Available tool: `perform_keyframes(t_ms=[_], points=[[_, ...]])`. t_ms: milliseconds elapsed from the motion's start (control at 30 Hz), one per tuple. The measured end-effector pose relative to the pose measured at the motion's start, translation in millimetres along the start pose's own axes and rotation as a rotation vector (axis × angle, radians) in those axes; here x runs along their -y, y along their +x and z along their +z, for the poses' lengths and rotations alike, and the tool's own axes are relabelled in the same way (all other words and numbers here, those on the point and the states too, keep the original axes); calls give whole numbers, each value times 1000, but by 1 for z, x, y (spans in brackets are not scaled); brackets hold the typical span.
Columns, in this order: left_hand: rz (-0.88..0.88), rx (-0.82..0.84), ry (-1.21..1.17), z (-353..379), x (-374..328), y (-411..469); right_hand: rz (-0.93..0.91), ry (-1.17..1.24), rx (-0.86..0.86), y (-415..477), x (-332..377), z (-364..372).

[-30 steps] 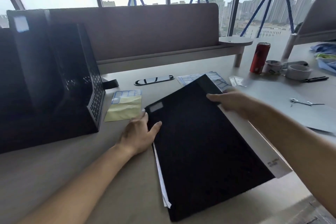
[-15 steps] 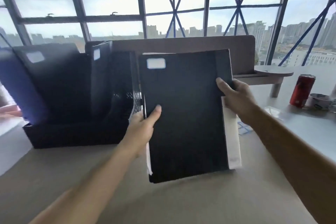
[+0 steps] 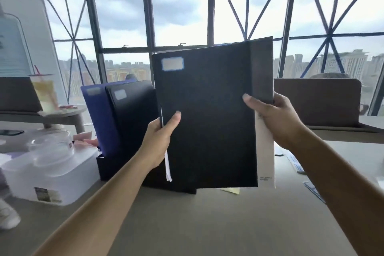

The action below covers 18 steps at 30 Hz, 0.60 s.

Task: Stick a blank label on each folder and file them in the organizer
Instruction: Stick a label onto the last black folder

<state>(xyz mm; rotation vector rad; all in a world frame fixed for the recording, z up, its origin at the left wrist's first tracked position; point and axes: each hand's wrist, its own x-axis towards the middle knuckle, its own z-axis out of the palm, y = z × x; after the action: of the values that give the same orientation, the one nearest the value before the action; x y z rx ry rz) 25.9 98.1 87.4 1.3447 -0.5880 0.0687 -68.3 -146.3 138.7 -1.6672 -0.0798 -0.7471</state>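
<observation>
A black folder [image 3: 209, 114] stands upright in the air in front of me, with a blank blue-edged label [image 3: 172, 64] at its top left corner. My left hand [image 3: 161, 135] grips its left edge, thumb on the cover. My right hand [image 3: 272, 118] grips its right edge by the white spine strip [image 3: 266, 151]. Behind and below it stands the black organizer [image 3: 124, 170], holding a blue folder [image 3: 97, 118] and a black folder [image 3: 133, 114], each labelled at the top.
A clear plastic lidded box [image 3: 47, 170] sits at the left on the grey table [image 3: 207, 224]. A drink cup with a straw [image 3: 44, 91] stands on a small side shelf. Label sheets [image 3: 295, 162] lie at the right. A brown desk divider [image 3: 318, 102] runs behind.
Both hands have lifted the black folder from flat on the table to upright and carried it up and left, over the organizer. The view has tilted up.
</observation>
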Motion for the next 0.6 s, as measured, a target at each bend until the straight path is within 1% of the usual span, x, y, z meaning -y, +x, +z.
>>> perform_keyframes(t_ms=[100, 233, 300, 367, 400, 533, 600], points=[[41, 23, -28, -8, 5, 7, -6, -104, -39, 15, -2, 7], [106, -65, 9, -22, 6, 12, -9, -147, 13, 26, -6, 22], [73, -53, 18, -31, 9, 13, -22, -132, 35, 27, -7, 30], [-18, -7, -7, -37, 15, 11, -25, -111, 24, 28, -8, 37], [-35, 5, -9, -38, 17, 9, -22, -108, 11, 28, -9, 39], [67, -43, 100, -28, 25, 3, 29, -67, -85, 27, -17, 34], [131, -27, 165, -13, 26, 2, 79, -20, -149, 23, -22, 20]])
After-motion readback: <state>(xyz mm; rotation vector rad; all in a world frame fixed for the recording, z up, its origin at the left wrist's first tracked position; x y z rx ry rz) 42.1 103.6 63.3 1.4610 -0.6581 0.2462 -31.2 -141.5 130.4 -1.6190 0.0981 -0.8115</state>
